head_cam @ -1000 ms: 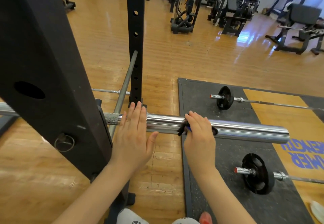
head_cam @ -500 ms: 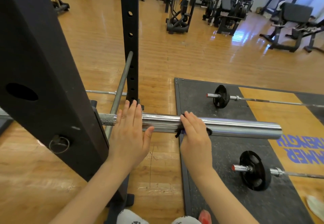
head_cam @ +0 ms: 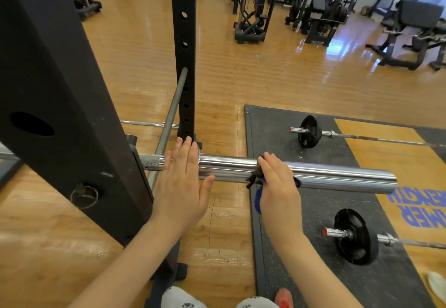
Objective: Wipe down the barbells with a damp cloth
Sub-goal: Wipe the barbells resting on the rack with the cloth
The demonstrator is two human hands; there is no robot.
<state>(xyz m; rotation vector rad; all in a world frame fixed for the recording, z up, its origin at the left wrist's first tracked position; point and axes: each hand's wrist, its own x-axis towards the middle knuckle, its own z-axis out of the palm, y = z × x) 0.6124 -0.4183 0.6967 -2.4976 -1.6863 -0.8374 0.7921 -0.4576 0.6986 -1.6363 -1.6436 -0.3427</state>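
Note:
A chrome barbell sleeve (head_cam: 337, 177) sticks out to the right from the black rack upright (head_cam: 60, 105). My left hand (head_cam: 183, 182) lies flat with straight fingers on the sleeve's inner end, next to the knurled shaft (head_cam: 149, 162). My right hand (head_cam: 277, 187) presses a dark cloth with a blue edge (head_cam: 257, 196) onto the middle of the sleeve, fingers curved over the top. Most of the cloth is hidden under that hand.
Two loaded barbells (head_cam: 309, 132) (head_cam: 354, 236) lie on the black rubber platform (head_cam: 272, 124) to the right. A second rack post (head_cam: 184, 54) and a slanted grey safety bar (head_cam: 171, 114) stand behind the sleeve. Gym machines (head_cam: 318, 8) fill the far wooden floor.
The right hand with the cloth has slid a little left along the sleeve, toward the left hand. The left hand has stayed flat at the inner end.

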